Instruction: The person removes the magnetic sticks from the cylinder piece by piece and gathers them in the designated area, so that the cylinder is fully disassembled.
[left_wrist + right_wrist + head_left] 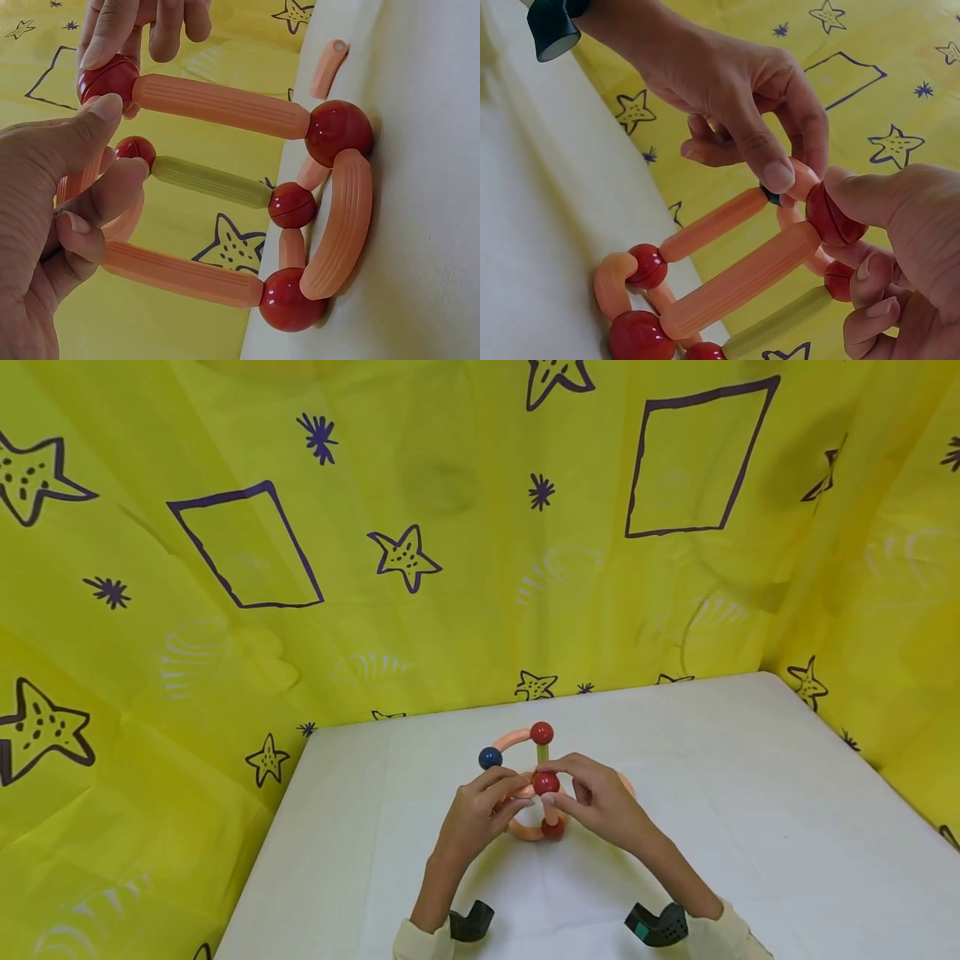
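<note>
A frame of orange rods, one green rod [214, 182] and red balls stands on the white table, with a dark blue ball [491, 757] at its upper left. My right hand [603, 802] pinches a red ball [832, 216] at a top corner between thumb and fingers. Beside it, my left hand [480, 814] pinches a short orange piece [801, 180] that meets this ball. An upright orange rod [221, 105] runs from the held ball down to a lower red ball [339, 133]. Curved orange pieces [341, 225] join balls at the base.
A loose orange piece [328, 69] lies on the white table [360, 793], partly behind my right hand in the head view. Yellow cloth [465, 635] with drawn stars and frames hangs behind and at the sides. Both wrists carry dark devices [658, 925].
</note>
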The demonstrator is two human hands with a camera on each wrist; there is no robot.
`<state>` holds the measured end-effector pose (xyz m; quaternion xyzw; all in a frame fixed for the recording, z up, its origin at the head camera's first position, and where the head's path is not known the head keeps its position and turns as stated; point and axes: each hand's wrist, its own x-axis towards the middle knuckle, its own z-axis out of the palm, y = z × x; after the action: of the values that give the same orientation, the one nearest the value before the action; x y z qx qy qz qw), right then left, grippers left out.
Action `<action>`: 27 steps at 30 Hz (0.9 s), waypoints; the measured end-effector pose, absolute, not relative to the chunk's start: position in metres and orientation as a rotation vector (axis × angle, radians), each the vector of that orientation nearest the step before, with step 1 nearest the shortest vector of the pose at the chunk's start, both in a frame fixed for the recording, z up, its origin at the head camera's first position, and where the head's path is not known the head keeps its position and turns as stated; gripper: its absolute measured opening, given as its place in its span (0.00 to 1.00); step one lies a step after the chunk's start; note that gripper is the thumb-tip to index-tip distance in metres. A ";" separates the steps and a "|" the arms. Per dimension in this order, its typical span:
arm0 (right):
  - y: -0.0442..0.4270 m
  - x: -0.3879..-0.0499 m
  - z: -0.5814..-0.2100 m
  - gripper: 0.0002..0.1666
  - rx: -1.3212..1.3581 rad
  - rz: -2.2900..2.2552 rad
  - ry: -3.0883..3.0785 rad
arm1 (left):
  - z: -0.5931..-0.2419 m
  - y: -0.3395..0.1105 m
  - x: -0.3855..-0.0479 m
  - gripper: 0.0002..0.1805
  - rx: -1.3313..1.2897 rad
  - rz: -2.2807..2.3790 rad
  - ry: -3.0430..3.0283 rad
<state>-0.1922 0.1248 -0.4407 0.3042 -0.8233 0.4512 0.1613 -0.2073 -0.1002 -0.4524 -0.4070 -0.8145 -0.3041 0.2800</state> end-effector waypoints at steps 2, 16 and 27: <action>0.124 -0.192 -0.441 0.21 0.857 1.288 -2.359 | -0.452 -0.101 -0.207 0.15 -1.081 -0.810 -2.204; 0.119 -0.191 -0.446 0.21 0.821 1.319 -2.367 | -0.450 -0.105 -0.207 0.14 -1.106 -0.796 -2.206; 0.117 -0.191 -0.447 0.19 0.808 1.322 -2.340 | -0.451 -0.109 -0.209 0.12 -1.153 -0.732 -2.221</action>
<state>-0.1911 0.1168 -0.4472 0.2840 -0.8220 0.4646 0.1666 -0.2087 -0.1092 -0.4510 -0.4266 -0.8216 -0.2706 0.2642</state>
